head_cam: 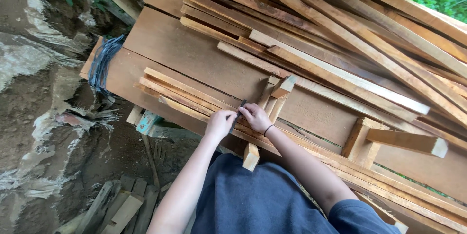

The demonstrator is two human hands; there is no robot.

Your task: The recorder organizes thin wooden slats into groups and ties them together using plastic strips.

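Both hands meet over a row of thin wooden slats [180, 93] lying along the near edge of a broad board [194, 54]. My left hand [220, 122] and my right hand [255, 116] pinch a thin dark strip [239, 110] between their fingers, held just above the slats. A dark band circles my right wrist. A short wooden block [265, 117] lies crosswise right beside my right hand, one end overhanging the board's edge.
A large pile of long wooden battens [350, 44] covers the board's far right. Another block [407, 141] sticks out at right. Dark straps [103, 64] hang off the board's left end. Offcuts [124, 205] lie on the muddy ground [34, 132] below.
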